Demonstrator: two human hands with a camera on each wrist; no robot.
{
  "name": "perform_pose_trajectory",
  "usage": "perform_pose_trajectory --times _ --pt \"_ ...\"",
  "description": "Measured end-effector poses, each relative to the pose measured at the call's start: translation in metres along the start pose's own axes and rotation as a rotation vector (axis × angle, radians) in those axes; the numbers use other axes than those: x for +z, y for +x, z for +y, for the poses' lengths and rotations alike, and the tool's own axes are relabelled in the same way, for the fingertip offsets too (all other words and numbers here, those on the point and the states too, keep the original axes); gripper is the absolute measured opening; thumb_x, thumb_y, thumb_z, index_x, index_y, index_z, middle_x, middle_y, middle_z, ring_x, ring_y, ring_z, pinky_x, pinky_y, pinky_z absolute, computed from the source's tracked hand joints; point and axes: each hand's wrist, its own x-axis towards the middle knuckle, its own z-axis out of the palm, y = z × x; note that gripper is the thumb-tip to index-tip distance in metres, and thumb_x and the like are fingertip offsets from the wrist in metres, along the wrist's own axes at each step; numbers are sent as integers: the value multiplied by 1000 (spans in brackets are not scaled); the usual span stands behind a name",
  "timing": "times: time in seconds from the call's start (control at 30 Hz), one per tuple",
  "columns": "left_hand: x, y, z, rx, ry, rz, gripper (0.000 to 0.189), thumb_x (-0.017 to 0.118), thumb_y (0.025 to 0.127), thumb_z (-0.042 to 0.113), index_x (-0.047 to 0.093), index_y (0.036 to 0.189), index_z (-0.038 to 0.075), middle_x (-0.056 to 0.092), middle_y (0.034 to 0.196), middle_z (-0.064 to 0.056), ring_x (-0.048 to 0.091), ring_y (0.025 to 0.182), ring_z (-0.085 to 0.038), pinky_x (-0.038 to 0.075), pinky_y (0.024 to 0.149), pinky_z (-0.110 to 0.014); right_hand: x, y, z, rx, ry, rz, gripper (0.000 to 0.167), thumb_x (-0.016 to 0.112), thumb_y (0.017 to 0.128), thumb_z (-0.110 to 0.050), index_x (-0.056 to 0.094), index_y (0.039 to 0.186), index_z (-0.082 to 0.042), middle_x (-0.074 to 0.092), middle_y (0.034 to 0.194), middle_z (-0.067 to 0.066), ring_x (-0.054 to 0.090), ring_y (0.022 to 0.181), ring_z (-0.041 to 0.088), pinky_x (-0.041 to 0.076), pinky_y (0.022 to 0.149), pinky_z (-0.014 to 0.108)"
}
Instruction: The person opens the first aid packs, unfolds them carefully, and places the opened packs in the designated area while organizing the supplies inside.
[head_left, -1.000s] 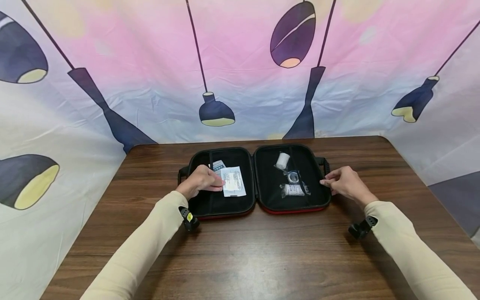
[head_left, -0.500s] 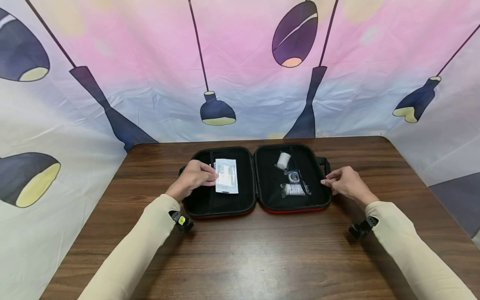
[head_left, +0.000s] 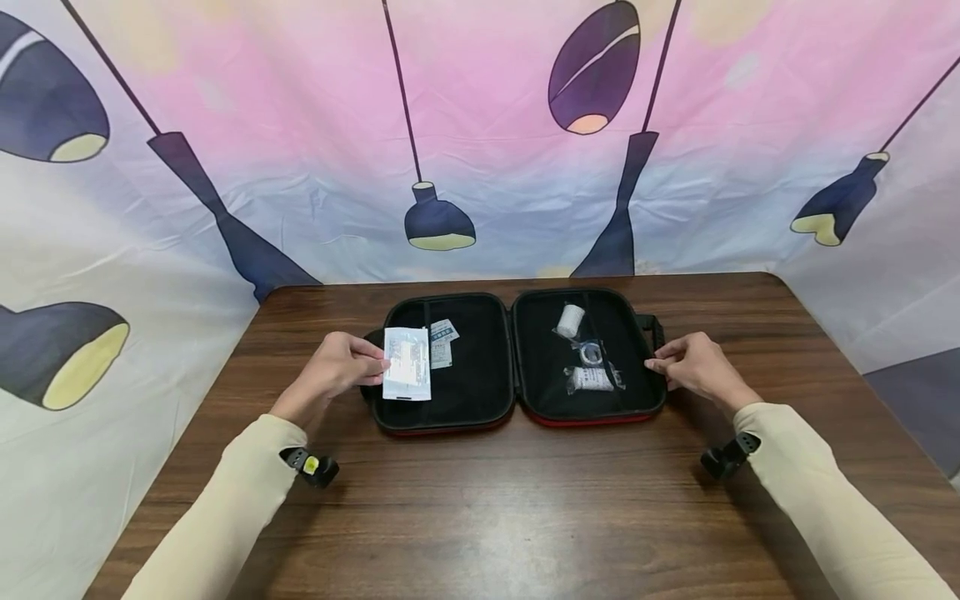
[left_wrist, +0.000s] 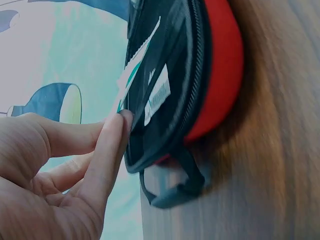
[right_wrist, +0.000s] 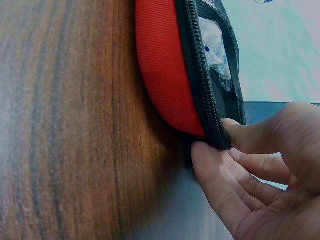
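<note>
A red zippered case (head_left: 480, 400) with a black inside lies spread open on the table. My left hand (head_left: 341, 367) pinches a flat white printed packet (head_left: 407, 364) by its left edge, over the left half of the case. Behind a strap in that half sit small printed sachets (head_left: 442, 342). At the right half's outer edge, my right hand (head_left: 693, 367) grips the rim, thumb inside and fingers beneath, as the right wrist view shows. That half holds a white roll (head_left: 570, 321), a clear-wrapped ring-shaped roll (head_left: 591, 354) and a wrapped white bandage roll (head_left: 591, 379).
The case stands near the back of a brown wooden table (head_left: 495, 508). A black carry handle (left_wrist: 180, 192) juts from its left end, another handle (head_left: 651, 329) from the right. A patterned cloth (head_left: 480, 150) hangs behind the table.
My left hand has drawn the white packet leftward, from the middle of the left half to its outer edge, uncovering the small sachets. The right hand has kept its hold on the rim.
</note>
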Motion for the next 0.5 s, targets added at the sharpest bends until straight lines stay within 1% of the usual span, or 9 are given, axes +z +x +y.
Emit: perform_pose_trajectory --times 0.13,0.27,0.37,0.5 --pt "-7 -8 -6 -7 -5 2 29 68 96 1 63 119 -15 71 105 -22 72 81 -13 59 84 -37 0 0 0 2 6 -2 43 69 98 -21 64 120 15 70 104 27 72 71 21 61 70 38" --pt "-12 -12 -13 -14 27 10 28 68 96 2 65 118 -14 71 104 -21 73 83 -18 60 83 -38 0 0 -1 1 3 -6 43 69 99 -21 64 121 15 71 103 26 72 71 21 61 70 38" --pt "-12 -15 -16 1 60 13 26 67 96 1 65 117 -14 71 103 -21 74 84 -21 60 82 -39 0 0 -1 0 1 -7 43 68 99 -21 64 121 15 71 102 25 72 71 21 61 70 38" --pt "-7 -16 -18 22 89 10 24 64 97 0 66 115 -15 71 103 -23 74 85 -22 60 83 -40 0 0 -2 -1 -5 -7 43 68 99 -21 64 121 16 71 102 26 72 71 21 61 70 38"
